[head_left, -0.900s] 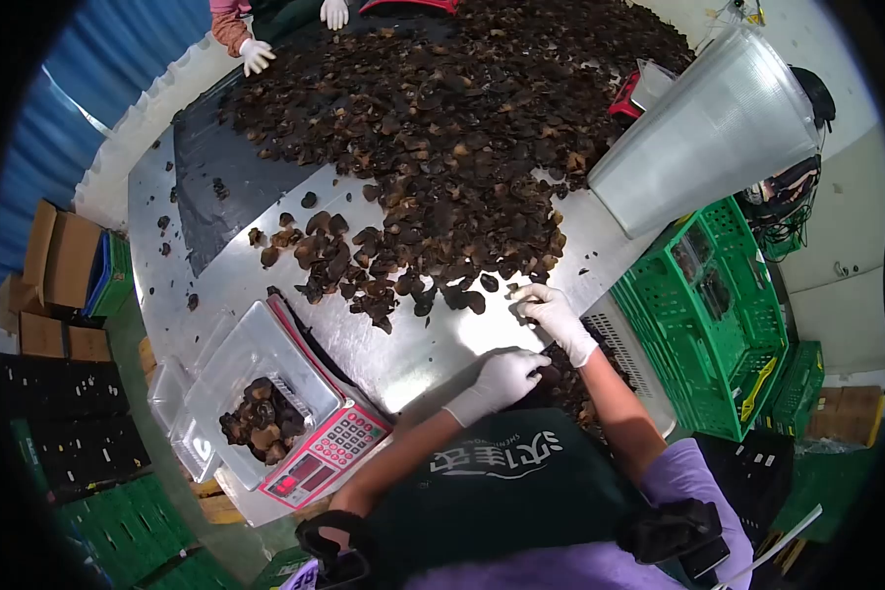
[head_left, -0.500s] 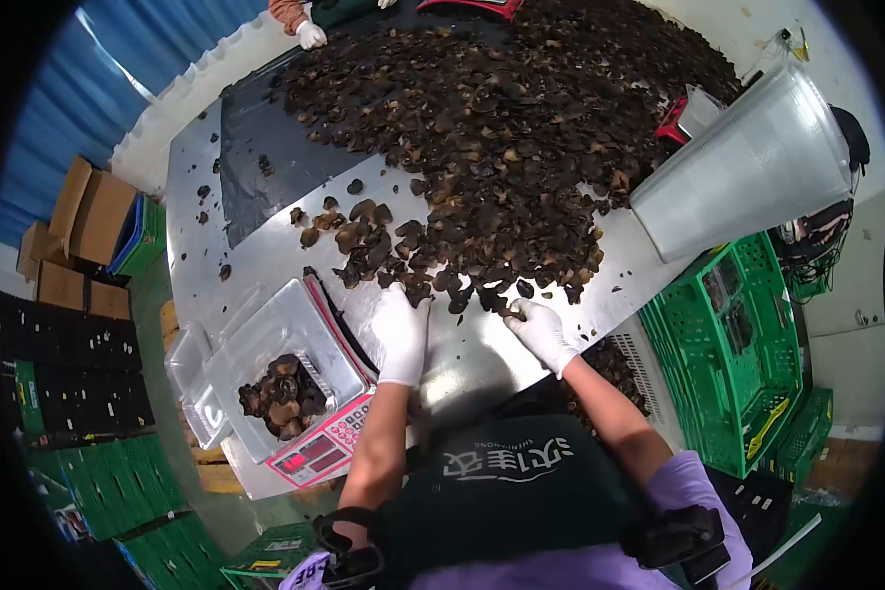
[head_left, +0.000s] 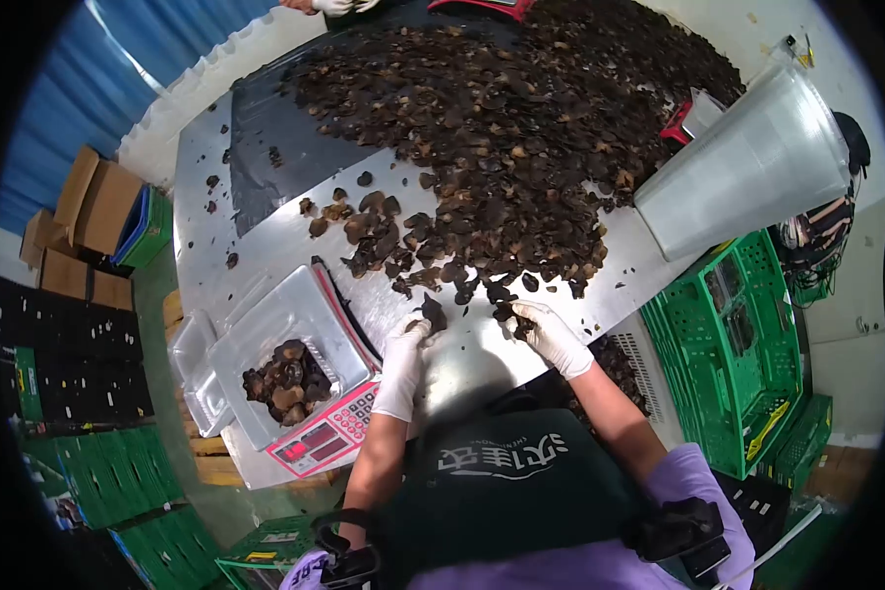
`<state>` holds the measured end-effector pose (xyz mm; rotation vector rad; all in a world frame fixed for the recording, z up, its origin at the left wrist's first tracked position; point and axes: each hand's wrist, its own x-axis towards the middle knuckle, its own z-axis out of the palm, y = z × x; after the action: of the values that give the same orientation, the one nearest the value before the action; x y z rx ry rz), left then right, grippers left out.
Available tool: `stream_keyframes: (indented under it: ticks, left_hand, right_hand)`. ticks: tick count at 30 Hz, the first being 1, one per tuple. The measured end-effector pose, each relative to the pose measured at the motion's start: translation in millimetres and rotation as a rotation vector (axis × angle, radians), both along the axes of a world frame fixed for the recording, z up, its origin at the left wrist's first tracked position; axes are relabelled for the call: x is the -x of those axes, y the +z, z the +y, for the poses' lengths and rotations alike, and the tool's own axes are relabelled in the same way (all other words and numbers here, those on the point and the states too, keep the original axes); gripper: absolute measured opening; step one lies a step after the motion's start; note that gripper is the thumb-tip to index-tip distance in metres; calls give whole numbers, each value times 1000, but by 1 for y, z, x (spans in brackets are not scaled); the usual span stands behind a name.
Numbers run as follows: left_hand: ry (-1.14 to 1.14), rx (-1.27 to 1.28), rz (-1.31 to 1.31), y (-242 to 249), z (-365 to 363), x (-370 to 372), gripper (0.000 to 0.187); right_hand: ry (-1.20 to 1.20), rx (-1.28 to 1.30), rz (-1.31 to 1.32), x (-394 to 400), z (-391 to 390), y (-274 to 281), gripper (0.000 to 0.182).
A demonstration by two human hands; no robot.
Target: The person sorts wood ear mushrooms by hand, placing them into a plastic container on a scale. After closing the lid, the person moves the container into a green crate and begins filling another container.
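Observation:
My left hand (head_left: pixel 401 356), in a white glove, is closed on a dark wood ear mushroom (head_left: pixel 433 314) just above the metal table (head_left: pixel 462 366). My gloved right hand (head_left: pixel 555 337) has its fingers closed round some dark wood ear pieces (head_left: pixel 511 317) near the front edge of the pile. The big pile of brown-black wood ears (head_left: pixel 501 177) spreads away from both hands over the table. To the left of my left hand, a clear plastic tub (head_left: pixel 228 366) with several wood ears inside rests on a red and white scale (head_left: pixel 320 440).
A large translucent bucket (head_left: pixel 747 157) lies tilted at the right edge of the table. Green crates (head_left: pixel 747 364) stand to the right. Cardboard boxes (head_left: pixel 98 211) are at the left. At the far side, another person's gloved hands (head_left: pixel 334 6) show near a red scale (head_left: pixel 482 10).
Both my hands have drawn back slightly from the pile, and wood ear pieces now show in their fingers. The other person's hands have moved up towards the frame's top edge.

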<state>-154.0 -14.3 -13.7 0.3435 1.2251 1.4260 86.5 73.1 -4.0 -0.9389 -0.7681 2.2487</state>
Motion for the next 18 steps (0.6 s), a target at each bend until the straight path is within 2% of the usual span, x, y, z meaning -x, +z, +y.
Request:
stream_keyframes:
  ticks: [4,5,6,8,10,14,16,17,18]
  left_hand:
    - [119,69,-193,29,-9,-6,20]
    - [148,43,-186,42,-12,-8,20]
    - [166,40,-188,41,-16,-6,20]
    - [181,43,-275,36,-26,0,18]
    - [182,51,-225,72,-38,-1,15]
    - [195,4,-132,83,-68,15,14]
    - [333,25,306,111,-89,24,11]
    - [375,-32,791,126,-104,38,12]
    - [491,-51,1092,131,-117,51,11]
  right_hand:
    - [3,40,-17,18,-5,14,14]
    - [13,5,-28,22,-8,17,20]
    - [24,-28,-40,25,-11,18,26]
    - [72,15,-16,29,-14,8,26]
    - [85,42,-7,40,-20,10,26]
    - [133,2,4,75,-35,34,26]
    - [236,-150,-60,89,-40,31,27]
    - [291,-471,-138,100,-45,33,26]
    - [329,-796,-214,116,-51,41,25]
